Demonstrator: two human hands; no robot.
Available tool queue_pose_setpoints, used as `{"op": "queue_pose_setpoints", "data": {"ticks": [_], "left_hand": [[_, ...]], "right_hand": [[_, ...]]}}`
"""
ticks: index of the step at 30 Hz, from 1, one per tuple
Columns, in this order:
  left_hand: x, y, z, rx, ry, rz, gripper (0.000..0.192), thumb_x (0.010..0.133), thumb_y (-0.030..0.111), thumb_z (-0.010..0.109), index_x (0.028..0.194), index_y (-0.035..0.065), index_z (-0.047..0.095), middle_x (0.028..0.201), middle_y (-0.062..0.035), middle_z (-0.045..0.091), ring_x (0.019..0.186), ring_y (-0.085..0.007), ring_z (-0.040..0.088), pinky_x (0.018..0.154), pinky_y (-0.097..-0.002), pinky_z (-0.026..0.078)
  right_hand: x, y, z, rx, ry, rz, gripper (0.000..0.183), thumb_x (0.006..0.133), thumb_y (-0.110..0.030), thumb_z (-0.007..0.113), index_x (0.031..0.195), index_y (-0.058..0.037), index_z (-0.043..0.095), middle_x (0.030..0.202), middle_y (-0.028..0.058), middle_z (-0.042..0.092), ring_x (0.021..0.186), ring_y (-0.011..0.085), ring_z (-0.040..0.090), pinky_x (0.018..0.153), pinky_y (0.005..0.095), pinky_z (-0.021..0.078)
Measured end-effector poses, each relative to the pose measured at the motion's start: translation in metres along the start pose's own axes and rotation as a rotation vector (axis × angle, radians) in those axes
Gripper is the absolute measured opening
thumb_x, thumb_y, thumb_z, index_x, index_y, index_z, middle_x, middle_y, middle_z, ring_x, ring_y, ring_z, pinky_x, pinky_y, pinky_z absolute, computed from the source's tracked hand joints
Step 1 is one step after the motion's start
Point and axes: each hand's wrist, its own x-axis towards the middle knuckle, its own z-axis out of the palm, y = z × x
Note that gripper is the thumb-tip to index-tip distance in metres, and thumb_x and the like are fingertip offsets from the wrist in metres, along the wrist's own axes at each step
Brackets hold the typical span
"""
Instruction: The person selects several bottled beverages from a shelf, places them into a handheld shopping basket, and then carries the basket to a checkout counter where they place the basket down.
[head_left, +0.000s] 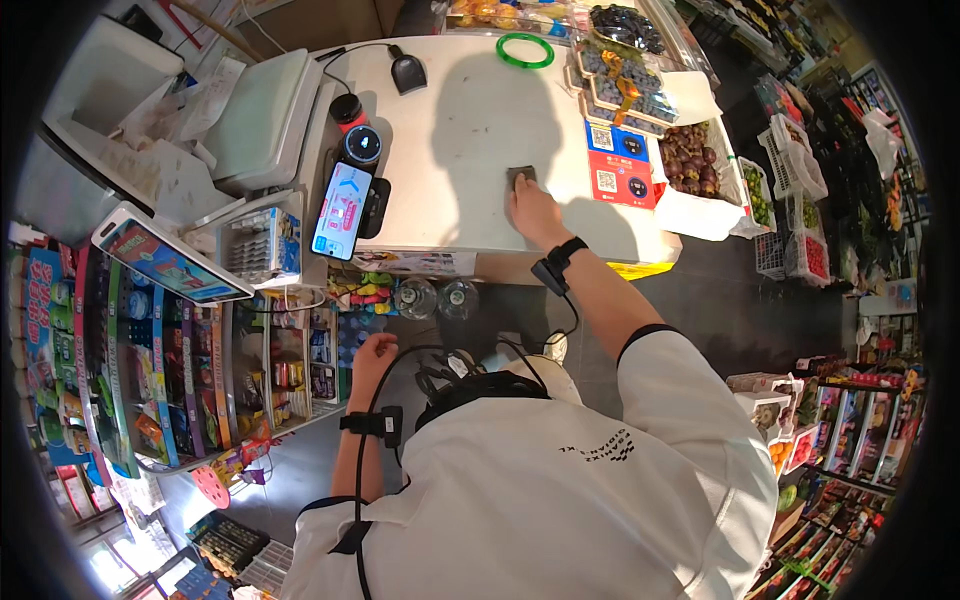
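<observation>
My right hand rests on the white counter, its fingers on a small dark grey pad, perhaps a sponge or folded cloth. The pad lies flat against the counter top, within the shadow of my head. Down at my left side, away from the counter, hangs my left hand. Its fingers are loosely curled and nothing shows in them. Both wrists wear black straps with small cabled devices.
A smartphone and a round-faced device stand left. Farther back are a black scanner-like device and green ring. Payment-code cards, boxed blueberries and mangosteens line the right. Snack shelves flank me.
</observation>
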Motion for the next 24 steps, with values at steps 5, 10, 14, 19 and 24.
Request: {"op": "queue_pose_setpoints", "data": {"ticks": [5, 10, 14, 19, 24], "left_hand": [[-0.002, 0.017, 0.007, 0.015, -0.020, -0.072, 0.022, 0.086, 0.013, 0.066, 0.105, 0.0021, 0.067, 0.083, -0.0053, 0.067, 0.075, -0.0142, 0.061, 0.071, -0.0289, 0.049], [0.011, 0.041, 0.009, 0.039, -0.060, -0.052, 0.021, 0.087, 0.014, 0.064, 0.104, 0.0024, 0.067, 0.083, -0.0054, 0.067, 0.075, -0.0148, 0.062, 0.071, -0.0299, 0.049], [0.020, 0.040, 0.014, 0.047, -0.092, 0.062, 0.021, 0.089, 0.014, 0.063, 0.106, 0.0024, 0.066, 0.079, -0.0038, 0.064, 0.071, -0.0133, 0.060, 0.066, -0.0291, 0.048], [0.024, 0.027, 0.017, 0.075, -0.110, 0.109, 0.021, 0.090, 0.014, 0.064, 0.108, 0.0024, 0.065, 0.077, -0.0025, 0.062, 0.067, -0.0113, 0.057, 0.061, -0.0273, 0.047], [0.017, 0.009, 0.012, 0.047, -0.080, 0.098, 0.018, 0.091, 0.011, 0.062, 0.106, 0.0021, 0.065, 0.078, -0.0031, 0.063, 0.065, -0.0109, 0.056, 0.059, -0.0271, 0.046]], "right_hand": [[0.013, 0.042, -0.026, 0.739, 0.194, 0.338, 0.037, 0.097, -0.024, 0.048, 0.119, 0.0029, 0.060, 0.099, 0.0272, 0.067, 0.098, 0.0415, 0.064, 0.087, 0.0421, 0.0488], [-0.027, 0.108, -0.066, 0.561, 0.276, 0.479, 0.036, 0.095, -0.025, 0.050, 0.118, 0.0008, 0.062, 0.098, 0.0281, 0.067, 0.095, 0.0421, 0.065, 0.083, 0.0438, 0.0508], [-0.066, 0.117, -0.085, 0.205, 0.177, 0.480, 0.042, 0.094, -0.024, 0.051, 0.127, 0.0006, 0.055, 0.099, 0.0254, 0.066, 0.084, 0.0444, 0.065, 0.075, 0.0522, 0.0519], [-0.091, 0.104, -0.005, -0.127, 0.047, 0.432, 0.046, 0.087, -0.019, 0.054, 0.123, 0.0094, 0.055, 0.093, 0.0239, 0.066, 0.071, 0.0342, 0.067, 0.062, 0.0419, 0.0549], [-0.079, 0.079, 0.015, -0.438, 0.203, -0.014, 0.048, 0.078, -0.012, 0.057, 0.116, 0.0175, 0.057, 0.089, 0.0221, 0.065, 0.059, 0.0223, 0.065, 0.049, 0.0284, 0.0520]]}}
